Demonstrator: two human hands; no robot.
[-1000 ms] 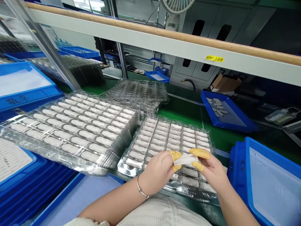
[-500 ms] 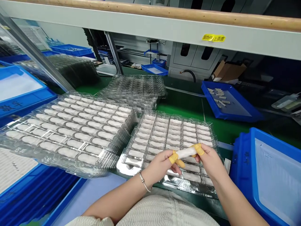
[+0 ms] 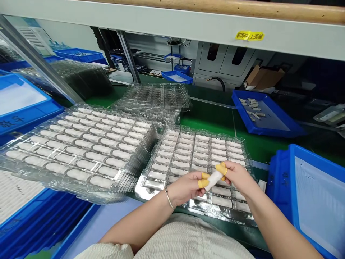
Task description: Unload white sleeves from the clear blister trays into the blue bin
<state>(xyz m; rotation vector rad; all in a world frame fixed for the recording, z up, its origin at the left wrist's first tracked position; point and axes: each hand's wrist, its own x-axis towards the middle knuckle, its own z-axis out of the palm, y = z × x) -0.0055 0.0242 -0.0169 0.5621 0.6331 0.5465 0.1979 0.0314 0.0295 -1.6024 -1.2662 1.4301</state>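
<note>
White oblong piece [image 3: 214, 180] held above a clear tray [image 3: 142, 185] filled with rows of similar pieces; its long axis runs from 7 o'clock to 1 o'clock. The left hand [image 3: 185, 189] pinches it near the 7 o'clock end, the right hand [image 3: 237, 174] near the 1 o'clock end, both with narrowly closed fingers in yellow finger covers [image 3: 202, 184]. From the piece, a filled tray stack [image 3: 129, 180] lies toward 9 to 10 o'clock, blue trays [image 3: 295, 187] toward 3 o'clock. Judged by its look, the piece should be light and fairly stiff, its smooth face apt to slip or mark; whether it is fragile cannot be told. The best hold is probably a gentle pinch at its ends or long edges, sparing the broad face
</note>
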